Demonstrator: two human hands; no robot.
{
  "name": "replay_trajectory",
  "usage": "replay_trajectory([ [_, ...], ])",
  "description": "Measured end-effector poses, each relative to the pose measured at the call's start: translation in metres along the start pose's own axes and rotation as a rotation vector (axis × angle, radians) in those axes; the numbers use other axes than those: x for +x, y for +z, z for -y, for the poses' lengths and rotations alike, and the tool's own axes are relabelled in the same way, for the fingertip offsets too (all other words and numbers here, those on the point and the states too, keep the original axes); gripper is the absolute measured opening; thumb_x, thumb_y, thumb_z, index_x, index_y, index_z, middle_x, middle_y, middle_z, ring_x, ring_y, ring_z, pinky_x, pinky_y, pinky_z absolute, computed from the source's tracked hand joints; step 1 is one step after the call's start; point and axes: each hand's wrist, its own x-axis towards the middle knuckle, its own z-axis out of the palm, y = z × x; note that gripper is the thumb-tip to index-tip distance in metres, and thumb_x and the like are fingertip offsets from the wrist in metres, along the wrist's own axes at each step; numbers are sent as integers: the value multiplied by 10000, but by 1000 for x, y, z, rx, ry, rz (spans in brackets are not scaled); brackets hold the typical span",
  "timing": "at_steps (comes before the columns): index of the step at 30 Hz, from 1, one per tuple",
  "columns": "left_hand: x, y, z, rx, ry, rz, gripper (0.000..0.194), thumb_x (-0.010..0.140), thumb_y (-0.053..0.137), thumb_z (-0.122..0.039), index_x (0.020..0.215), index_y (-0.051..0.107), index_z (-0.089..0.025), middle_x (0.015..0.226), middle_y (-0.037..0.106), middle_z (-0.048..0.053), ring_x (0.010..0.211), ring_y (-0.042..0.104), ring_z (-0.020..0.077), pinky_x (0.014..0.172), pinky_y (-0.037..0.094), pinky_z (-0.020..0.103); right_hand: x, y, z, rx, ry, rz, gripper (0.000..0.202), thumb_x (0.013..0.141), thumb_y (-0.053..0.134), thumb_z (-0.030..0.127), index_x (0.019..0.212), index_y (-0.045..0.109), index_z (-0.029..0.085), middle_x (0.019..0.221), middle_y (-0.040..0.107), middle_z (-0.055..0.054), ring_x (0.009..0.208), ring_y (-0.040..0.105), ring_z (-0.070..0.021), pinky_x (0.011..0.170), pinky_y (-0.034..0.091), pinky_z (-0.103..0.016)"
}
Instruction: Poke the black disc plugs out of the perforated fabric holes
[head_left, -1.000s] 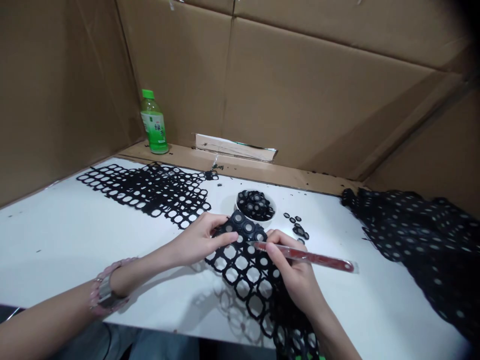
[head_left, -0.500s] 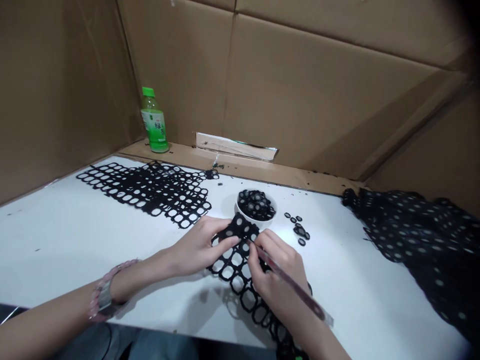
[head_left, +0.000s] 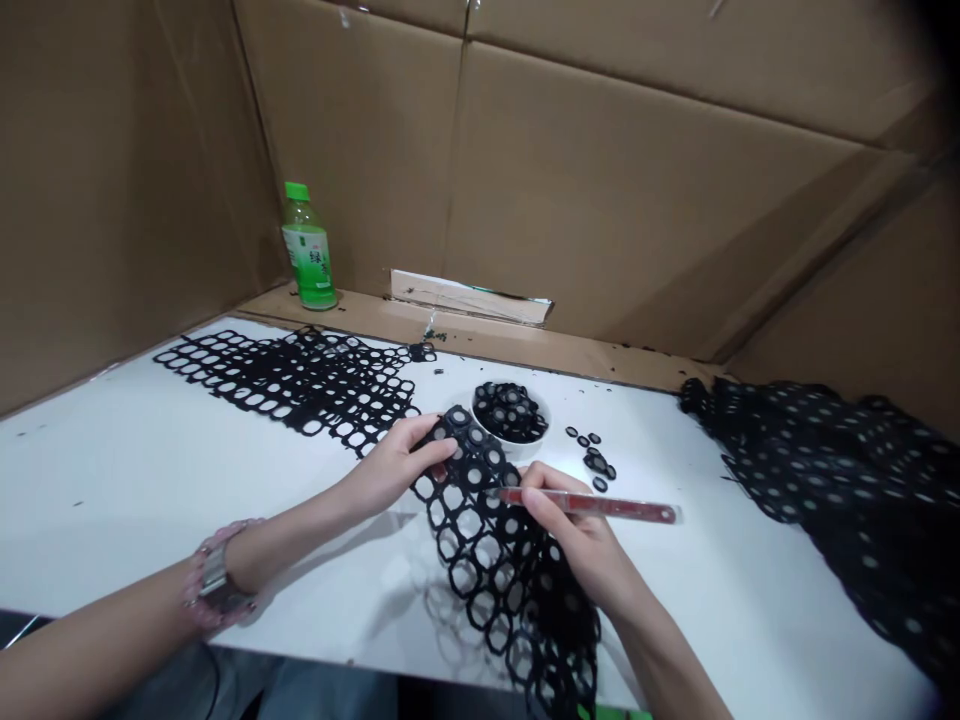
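Note:
A strip of black mesh with round holes (head_left: 461, 545) hangs over the table's near edge. Its upper part carries grey-centred black discs in the holes. My left hand (head_left: 401, 458) pinches the top left edge of this strip between thumb and fingers. In my right hand (head_left: 577, 530) is a slim red pen-like tool (head_left: 630, 507), gripped like a pencil, its dark tip at the mesh. Whether the tip touches a disc I cannot tell. Just behind the strip stands a white bowl (head_left: 512, 438) heaped with black ring-shaped discs (head_left: 510, 408).
Another black mesh sheet (head_left: 300, 385) lies at the far left. Several loose discs (head_left: 596, 462) rest right of the bowl. A dark dotted mesh pile (head_left: 840, 480) covers the right side. A green bottle (head_left: 311, 262) stands by the cardboard wall (head_left: 600, 180).
The tool has swung from slanting toward me to nearly level, pointing left. My left hand has shifted a little left and up, and the mesh top has turned, showing more filled holes.

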Motion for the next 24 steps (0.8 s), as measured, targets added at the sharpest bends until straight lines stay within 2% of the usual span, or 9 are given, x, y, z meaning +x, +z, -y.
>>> replay_trajectory([
  [5,-1,4,7,-176,-129,100,291,634,720,-361,675,544,-133,583,507,-36,522,441,79,474,320,181,-1,3,1,-74,-31,-50,312,918,426,387,663,406,208,629,430,29,617,408,-137,594,360,-254],
  [10,-1,3,14,-259,-331,241,319,608,749,-386,634,552,-136,499,444,-65,413,343,53,401,231,189,-2,3,1,-106,-76,-17,298,922,418,364,669,402,208,608,409,38,588,409,-128,560,344,-245],
  [13,0,3,11,-144,-264,198,294,608,736,-338,542,532,-136,461,426,-67,424,342,56,414,226,194,-2,3,0,-108,-68,-9,301,925,411,363,667,398,209,605,401,41,583,406,-127,557,335,-245],
  [17,0,1,3,5,-126,130,232,625,713,-299,553,574,-128,499,524,-39,484,428,79,472,307,197,-3,3,0,-57,-42,-7,291,924,421,368,678,399,213,616,401,40,609,406,-133,583,334,-253],
  [24,-2,0,0,41,-86,158,194,690,673,-282,596,611,-125,535,635,-2,515,537,109,499,385,199,-4,5,1,-15,-43,-50,294,919,433,358,666,414,209,627,426,40,611,410,-131,589,326,-251],
])
